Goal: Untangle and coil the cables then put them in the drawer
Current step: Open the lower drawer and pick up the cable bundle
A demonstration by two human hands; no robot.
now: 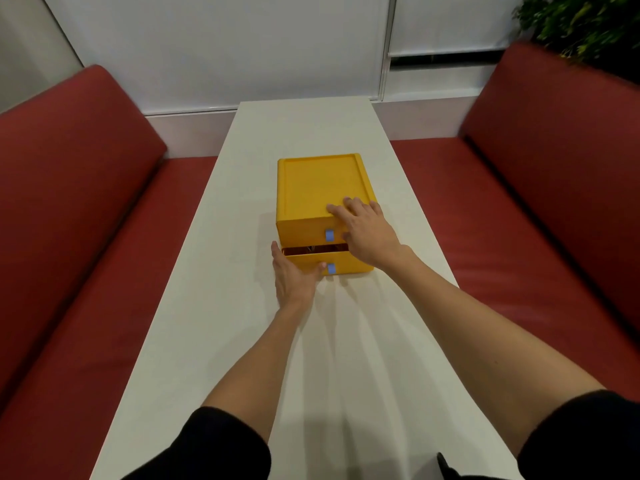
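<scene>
My left hand [294,277] lay open against the front of the lower drawer [349,265], thumb beside its blue tab [331,269]. My right hand [367,233] pressed flat, fingers straight, on top of the yellow drawer box [318,185]. The drawer stood out by a narrow slit. I saw no cables on the white table [242,341]; inside the slit I could not tell. To move the drawer well, I judged, push straight while the right hand stops the box from sliding.

Left hand [294,276] extended, fingers straight (thumb out); right hand [367,233] farther forward, fingers spread, palm down.
</scene>
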